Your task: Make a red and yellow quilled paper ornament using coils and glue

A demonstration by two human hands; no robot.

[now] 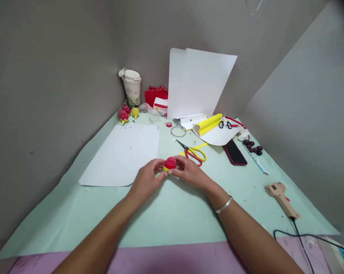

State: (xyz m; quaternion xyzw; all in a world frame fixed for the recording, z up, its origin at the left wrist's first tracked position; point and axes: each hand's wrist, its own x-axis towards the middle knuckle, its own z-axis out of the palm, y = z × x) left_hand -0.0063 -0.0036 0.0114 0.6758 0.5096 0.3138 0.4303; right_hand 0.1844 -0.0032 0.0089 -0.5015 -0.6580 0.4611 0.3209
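Between my two hands is a small red dome with pale ring lines and a yellow band round its base. My left hand pinches it from the left, thumb at the lower edge. From the right, my right hand grips it with thumb and fingers; a silver bangle circles that wrist. Scissors with red and yellow handles lie just beyond my right hand, blades partly apart. A large white sheet lies flat to the left of my hands.
A glue gun with a black cord lies at right. Behind it are a phone and dark beads. Yellow paper and small scissors lie farther back. Similar red pieces stand near a cup. White boards lean against the wall.
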